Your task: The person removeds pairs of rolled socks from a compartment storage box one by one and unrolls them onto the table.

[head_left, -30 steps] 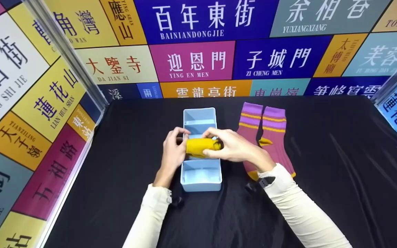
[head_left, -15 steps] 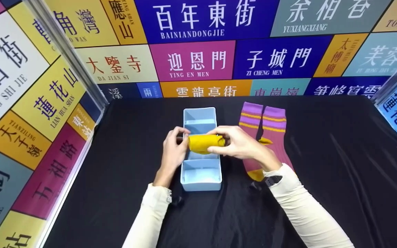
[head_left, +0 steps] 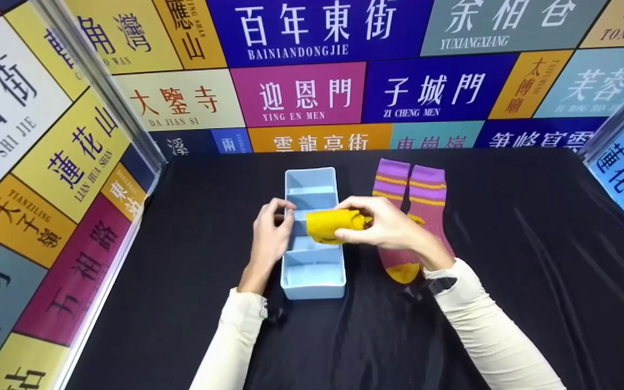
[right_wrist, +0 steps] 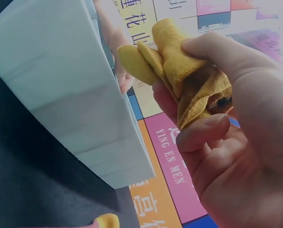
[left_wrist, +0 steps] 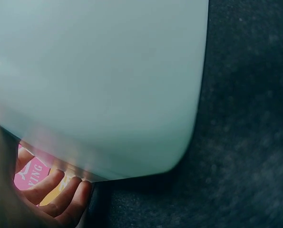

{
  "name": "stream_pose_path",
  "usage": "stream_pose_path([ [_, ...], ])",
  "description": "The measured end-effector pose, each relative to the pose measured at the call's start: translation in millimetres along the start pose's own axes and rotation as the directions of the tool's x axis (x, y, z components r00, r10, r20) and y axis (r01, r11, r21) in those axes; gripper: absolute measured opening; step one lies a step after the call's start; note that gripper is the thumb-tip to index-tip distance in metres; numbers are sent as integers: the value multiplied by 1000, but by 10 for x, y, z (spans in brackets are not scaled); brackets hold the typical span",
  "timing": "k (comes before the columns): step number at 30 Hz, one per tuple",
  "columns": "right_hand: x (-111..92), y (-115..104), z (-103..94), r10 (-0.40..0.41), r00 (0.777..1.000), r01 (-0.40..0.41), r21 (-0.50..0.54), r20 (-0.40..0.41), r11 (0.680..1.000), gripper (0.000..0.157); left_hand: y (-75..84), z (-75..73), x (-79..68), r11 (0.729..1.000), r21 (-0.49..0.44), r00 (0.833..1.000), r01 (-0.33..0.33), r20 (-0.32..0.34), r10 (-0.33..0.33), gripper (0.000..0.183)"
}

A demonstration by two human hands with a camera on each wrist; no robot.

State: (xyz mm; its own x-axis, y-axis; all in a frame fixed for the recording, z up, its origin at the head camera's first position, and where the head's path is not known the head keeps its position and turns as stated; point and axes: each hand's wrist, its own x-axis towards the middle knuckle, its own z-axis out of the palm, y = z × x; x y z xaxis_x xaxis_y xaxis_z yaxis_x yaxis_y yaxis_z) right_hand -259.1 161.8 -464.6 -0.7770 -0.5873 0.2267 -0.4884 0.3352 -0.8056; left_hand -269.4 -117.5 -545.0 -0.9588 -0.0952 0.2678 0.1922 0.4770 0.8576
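Observation:
My right hand pinches a rolled-up yellow sock bundle between thumb and fingers, above the middle of a light blue divided box. In the right wrist view the bundle shows loose folds and a dark opening near the palm. My left hand is at the box's left rim, index finger and thumb bent over the edge, and does not reach the bundle. The left wrist view shows the box's smooth outer wall with several curled fingers at its rim.
A pair of pink and purple striped socks with yellow heels and toes lies flat right of the box, partly behind my right forearm. Black cloth covers the table. Walls with printed signs stand at the back and sides.
My right hand has lifted the yellow bundle slightly and moved it right, away from my left fingers, uncovering more of the box's middle. The left hand stays at the rim.

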Motion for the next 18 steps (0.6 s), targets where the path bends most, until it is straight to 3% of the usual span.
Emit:
stream_pose_path([
  [11, -255, 21, -122, 60, 998, -61, 34, 14, 998, 39, -4, 1, -4, 1000, 10, 1000, 9, -2, -9, 12],
  [18, -477, 35, -253, 50, 998, -51, -32, -24, 998, 37, -2, -1, -9, 1000, -6, 1000, 14, 13, -14, 14],
])
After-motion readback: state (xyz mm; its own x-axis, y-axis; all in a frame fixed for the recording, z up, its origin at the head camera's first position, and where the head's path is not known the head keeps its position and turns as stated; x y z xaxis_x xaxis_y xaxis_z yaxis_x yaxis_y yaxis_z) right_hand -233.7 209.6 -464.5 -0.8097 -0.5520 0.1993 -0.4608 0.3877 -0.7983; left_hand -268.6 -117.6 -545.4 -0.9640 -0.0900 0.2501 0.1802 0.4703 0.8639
